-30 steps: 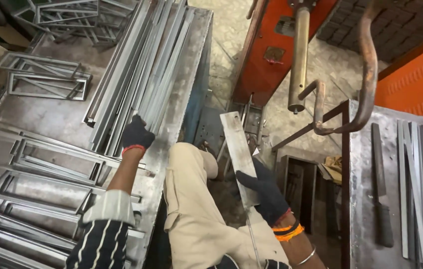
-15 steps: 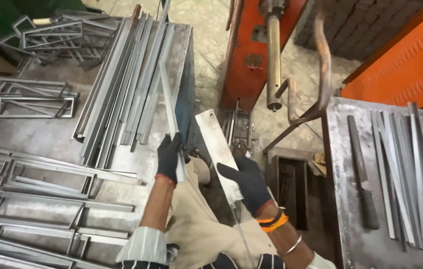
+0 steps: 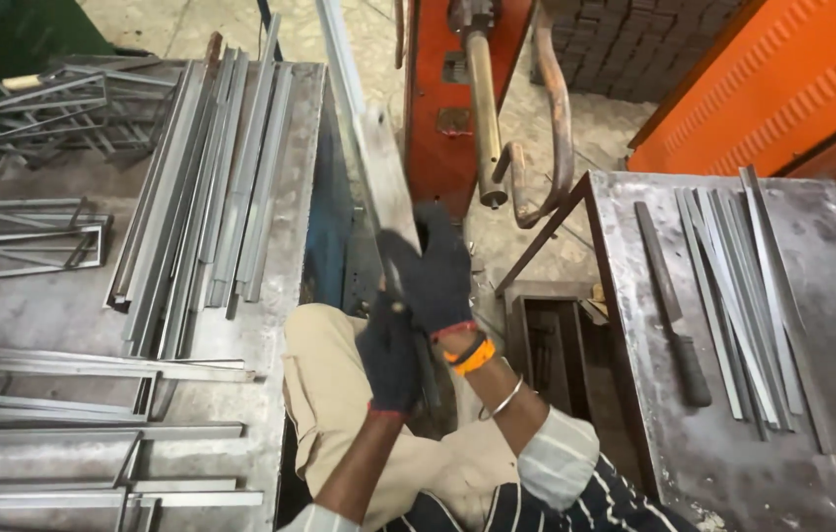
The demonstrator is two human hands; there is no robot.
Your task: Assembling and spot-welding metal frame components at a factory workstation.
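At the centre both hands met on one long metal strip, which ran away toward twelve o'clock. The left hand gripped it lower, the right hand just above, at one o'clock from it. Toward nine o'clock stood a desk carrying a bundle of flat bars; welded frames lay beyond at nine and more at seven. The spot welding machine stood at twelve to one o'clock. At three o'clock a second desk bore another set of strips, with a file just beside them on their nine o'clock side.
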